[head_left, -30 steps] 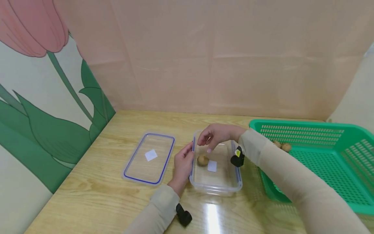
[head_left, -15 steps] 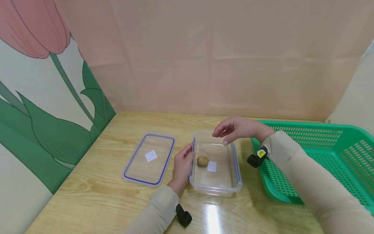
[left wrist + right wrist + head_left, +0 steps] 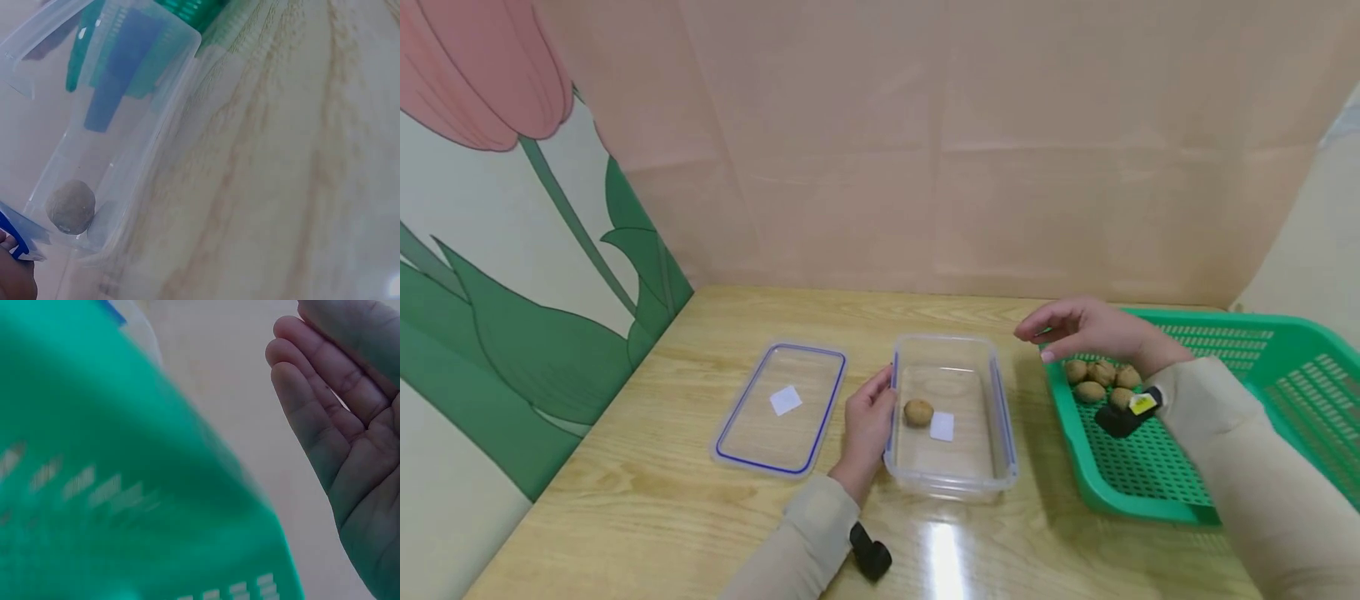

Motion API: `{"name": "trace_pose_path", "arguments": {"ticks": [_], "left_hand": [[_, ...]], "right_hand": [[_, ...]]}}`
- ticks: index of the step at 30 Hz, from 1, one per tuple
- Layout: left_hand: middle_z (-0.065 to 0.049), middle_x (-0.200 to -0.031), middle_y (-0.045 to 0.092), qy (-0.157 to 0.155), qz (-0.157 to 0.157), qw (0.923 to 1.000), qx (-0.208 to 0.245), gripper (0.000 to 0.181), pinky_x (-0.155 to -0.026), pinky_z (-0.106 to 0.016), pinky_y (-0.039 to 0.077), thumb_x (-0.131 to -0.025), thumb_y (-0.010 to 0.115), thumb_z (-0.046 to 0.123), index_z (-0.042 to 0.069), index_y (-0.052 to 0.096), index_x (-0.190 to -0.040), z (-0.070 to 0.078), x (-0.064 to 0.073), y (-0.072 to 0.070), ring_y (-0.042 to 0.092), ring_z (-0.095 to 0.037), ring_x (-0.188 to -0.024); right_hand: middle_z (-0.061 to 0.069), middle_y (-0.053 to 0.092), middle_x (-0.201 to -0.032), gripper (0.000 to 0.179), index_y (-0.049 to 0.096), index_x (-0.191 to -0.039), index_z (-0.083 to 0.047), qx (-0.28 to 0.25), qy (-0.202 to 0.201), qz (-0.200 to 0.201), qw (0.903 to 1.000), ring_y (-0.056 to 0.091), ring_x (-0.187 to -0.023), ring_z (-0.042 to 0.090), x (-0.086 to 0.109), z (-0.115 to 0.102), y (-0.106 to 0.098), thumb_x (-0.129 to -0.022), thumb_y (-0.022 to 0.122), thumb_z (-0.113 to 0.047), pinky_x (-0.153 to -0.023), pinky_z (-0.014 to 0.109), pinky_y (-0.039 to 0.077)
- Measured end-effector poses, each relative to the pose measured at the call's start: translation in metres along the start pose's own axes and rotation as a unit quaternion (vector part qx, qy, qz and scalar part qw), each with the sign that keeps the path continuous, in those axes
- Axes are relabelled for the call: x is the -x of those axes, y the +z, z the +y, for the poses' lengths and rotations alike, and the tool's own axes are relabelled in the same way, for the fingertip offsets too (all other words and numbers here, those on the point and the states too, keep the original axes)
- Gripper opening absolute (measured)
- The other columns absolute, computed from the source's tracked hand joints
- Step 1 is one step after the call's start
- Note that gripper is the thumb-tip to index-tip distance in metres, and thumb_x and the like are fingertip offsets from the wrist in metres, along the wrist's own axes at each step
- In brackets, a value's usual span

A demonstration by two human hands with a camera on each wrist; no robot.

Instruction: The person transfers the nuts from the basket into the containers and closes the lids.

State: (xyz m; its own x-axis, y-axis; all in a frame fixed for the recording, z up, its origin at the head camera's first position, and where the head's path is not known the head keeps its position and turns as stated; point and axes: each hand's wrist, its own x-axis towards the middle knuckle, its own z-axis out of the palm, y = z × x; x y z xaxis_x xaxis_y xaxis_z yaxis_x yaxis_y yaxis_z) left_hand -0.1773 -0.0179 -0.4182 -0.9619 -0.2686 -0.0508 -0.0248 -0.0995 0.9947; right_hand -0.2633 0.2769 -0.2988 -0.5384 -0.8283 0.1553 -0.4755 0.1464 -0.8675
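A walnut [image 3: 918, 412] lies inside the clear plastic food container [image 3: 951, 479], beside a white square label [image 3: 942, 427]. My left hand [image 3: 867, 425] holds the container's left side, its fingers along the wall and the thumb near the rim. In the left wrist view, only part of that hand [image 3: 15, 275] shows, by the blue edge. Over the left rim of the green basket [image 3: 1093, 492] is my right hand [image 3: 1093, 333], with nothing in it. Its fingers look slightly bent and loose in the right wrist view. Several walnuts [image 3: 1101, 372] sit in the basket below, some partly hidden by the wrist camera.
Left of the container, a clear lid [image 3: 782, 408] with a blue seal and a white label lies flat on the wooden table [image 3: 640, 467]. A pink cloth [image 3: 880, 167] hangs behind the table, and a tulip picture covers the left wall.
My right hand has moved right, from above the container to the basket's left rim. More walnuts in the basket have come into sight. My left hand stays at the container.
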Motion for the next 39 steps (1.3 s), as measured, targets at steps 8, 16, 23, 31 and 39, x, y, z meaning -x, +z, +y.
{"name": "trace_pose_path", "arguments": {"ticks": [8, 16, 23, 31, 39], "left_hand": [[-0.008, -0.121, 0.062, 0.001, -0.002, 1.0, 0.008, 0.037, -0.091, -0.03, 0.05, -0.084, 0.055, 0.006, 0.012, 0.062, -0.12, -0.001, -0.001, 0.002, 0.058, -0.027, -0.11], [-0.007, -0.121, 0.062, -0.003, 0.002, 1.0, 0.009, 0.036, -0.091, -0.028, 0.05, -0.084, 0.055, 0.006, 0.013, 0.062, -0.119, -0.001, -0.003, 0.002, 0.059, -0.024, -0.109], [-0.007, -0.121, 0.062, 0.002, 0.005, 1.0, 0.007, 0.037, -0.09, -0.028, 0.05, -0.084, 0.055, 0.006, 0.012, 0.062, -0.119, -0.001, -0.002, 0.003, 0.059, -0.025, -0.109], [-0.008, -0.123, 0.061, -0.001, 0.0, 0.9998, 0.018, 0.037, -0.094, -0.03, 0.048, -0.085, 0.055, 0.006, 0.012, 0.062, -0.12, -0.004, -0.006, 0.005, 0.057, -0.023, -0.112], [-0.008, -0.123, 0.061, -0.003, -0.004, 0.9997, 0.022, 0.036, -0.094, -0.029, 0.048, -0.085, 0.054, 0.006, 0.011, 0.061, -0.12, -0.002, -0.006, 0.006, 0.057, -0.023, -0.112]], "right_hand": [[-0.006, 0.066, -0.111, 0.032, 0.058, -0.116, 0.005, 0.047, 0.087, 0.056, 0.9936, 0.061, -0.102, 0.005, 0.036, 0.01, -0.017, -0.083, 0.06, 0.005, -0.082, 0.017, 0.051], [-0.015, 0.065, -0.108, 0.033, 0.058, -0.116, 0.002, 0.104, 0.179, 0.092, 0.9739, 0.06, -0.098, -0.003, 0.068, 0.02, -0.033, -0.084, 0.063, -0.004, -0.077, 0.015, 0.05], [-0.021, 0.063, -0.107, 0.037, 0.056, -0.119, 0.003, 0.123, 0.235, 0.082, 0.9608, 0.058, -0.097, -0.004, 0.092, 0.036, -0.044, -0.084, 0.064, -0.007, -0.075, 0.016, 0.05], [-0.02, 0.062, -0.111, 0.041, 0.054, -0.122, 0.004, 0.11, 0.271, 0.052, 0.9548, 0.055, -0.098, -0.007, 0.114, 0.054, -0.052, -0.085, 0.064, -0.01, -0.075, 0.016, 0.048], [-0.004, 0.062, -0.118, 0.048, 0.054, -0.124, 0.001, 0.119, 0.314, 0.038, 0.9412, 0.055, -0.098, -0.005, 0.123, 0.074, -0.05, -0.083, 0.067, -0.019, -0.077, 0.019, 0.048]]}}
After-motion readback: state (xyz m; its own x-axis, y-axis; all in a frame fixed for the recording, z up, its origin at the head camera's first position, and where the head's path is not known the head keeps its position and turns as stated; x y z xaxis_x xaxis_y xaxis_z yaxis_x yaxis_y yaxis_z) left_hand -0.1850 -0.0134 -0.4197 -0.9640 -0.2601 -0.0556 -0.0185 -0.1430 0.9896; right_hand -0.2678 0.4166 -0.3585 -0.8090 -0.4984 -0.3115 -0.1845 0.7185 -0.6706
